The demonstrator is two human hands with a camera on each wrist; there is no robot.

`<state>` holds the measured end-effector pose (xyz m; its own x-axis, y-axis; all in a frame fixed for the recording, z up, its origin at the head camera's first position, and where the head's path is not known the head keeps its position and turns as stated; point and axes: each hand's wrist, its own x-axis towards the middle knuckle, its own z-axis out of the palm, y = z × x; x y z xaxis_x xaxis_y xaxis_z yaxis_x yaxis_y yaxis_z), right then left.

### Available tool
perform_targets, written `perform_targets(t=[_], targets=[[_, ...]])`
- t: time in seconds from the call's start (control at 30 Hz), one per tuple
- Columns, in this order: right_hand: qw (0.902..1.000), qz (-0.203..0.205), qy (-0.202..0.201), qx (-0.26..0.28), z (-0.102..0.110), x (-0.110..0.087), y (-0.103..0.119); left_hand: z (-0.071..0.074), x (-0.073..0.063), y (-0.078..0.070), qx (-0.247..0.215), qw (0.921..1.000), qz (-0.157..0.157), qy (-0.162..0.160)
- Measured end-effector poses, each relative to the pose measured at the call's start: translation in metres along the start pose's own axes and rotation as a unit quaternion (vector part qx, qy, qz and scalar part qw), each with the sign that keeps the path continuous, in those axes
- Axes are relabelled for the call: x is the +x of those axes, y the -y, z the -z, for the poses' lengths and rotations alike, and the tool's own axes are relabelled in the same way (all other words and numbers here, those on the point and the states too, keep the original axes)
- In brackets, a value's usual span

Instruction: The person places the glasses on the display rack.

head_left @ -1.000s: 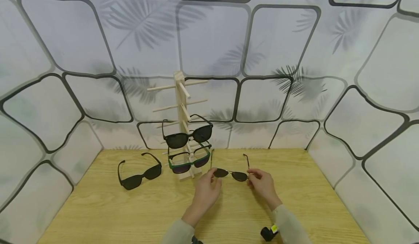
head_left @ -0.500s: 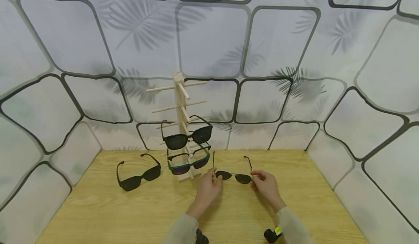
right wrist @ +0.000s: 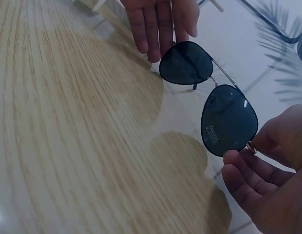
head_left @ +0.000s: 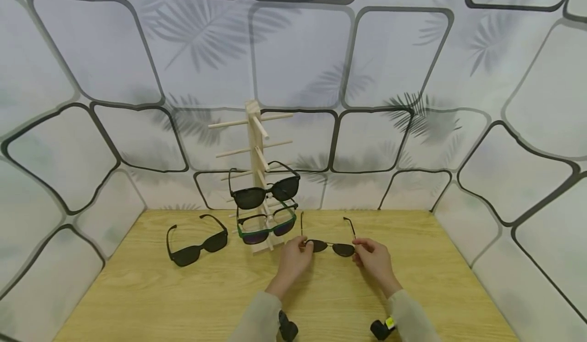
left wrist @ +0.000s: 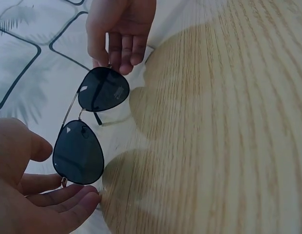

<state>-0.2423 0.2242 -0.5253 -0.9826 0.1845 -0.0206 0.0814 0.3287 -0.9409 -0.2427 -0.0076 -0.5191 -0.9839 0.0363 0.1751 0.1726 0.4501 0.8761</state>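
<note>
A pair of aviator sunglasses [head_left: 343, 250] with dark lenses and a thin metal frame is held just above the table, its temples unfolded and pointing away from me. My left hand [head_left: 293, 258] grips its left end near the hinge. At the other end, my right hand [head_left: 373, 261] pinches the right hinge between thumb and fingers. From the left wrist, the near lens [left wrist: 79, 151] appears beside the left thumb. The right wrist view shows faint lettering on the right lens [right wrist: 229, 119]. Fingers partly cover both hinges.
A wooden display rack [head_left: 255, 138] with pegs stands left of the hands, bearing black sunglasses [head_left: 251, 198] above green-framed glasses [head_left: 256, 237] and another dark frame. Black sunglasses [head_left: 187, 256] lie unfolded on the wooden table [head_left: 160, 301] at left. Patterned walls [head_left: 298, 56] enclose the back and sides.
Both hands and the aviator sunglasses have shifted slightly to the right. The grip at both ends stays the same, and the rack and the other glasses are unmoved.
</note>
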Motion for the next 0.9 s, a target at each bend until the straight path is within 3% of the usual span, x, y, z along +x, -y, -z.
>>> perform_targets(t=[0.17,0.3,0.67,0.9], targets=[[0.9999,0.011,-0.013,-0.001,0.003,-0.001,0.005,0.0,0.0,-0.001,-0.012,0.9999,0.0,-0.004],[0.9996,0.019,-0.019,0.002,0.009,-0.002,0.012,0.003,-0.001,-0.007,-0.021,0.9993,-0.026,-0.016],[0.9979,0.038,-0.048,0.023,0.033,-0.007,0.044,0.015,0.0,-0.044,-0.03,0.9961,-0.063,-0.053],[0.9933,0.065,-0.087,0.038,0.045,-0.015,0.065,0.024,-0.004,-0.066,-0.052,0.9938,-0.089,-0.041]])
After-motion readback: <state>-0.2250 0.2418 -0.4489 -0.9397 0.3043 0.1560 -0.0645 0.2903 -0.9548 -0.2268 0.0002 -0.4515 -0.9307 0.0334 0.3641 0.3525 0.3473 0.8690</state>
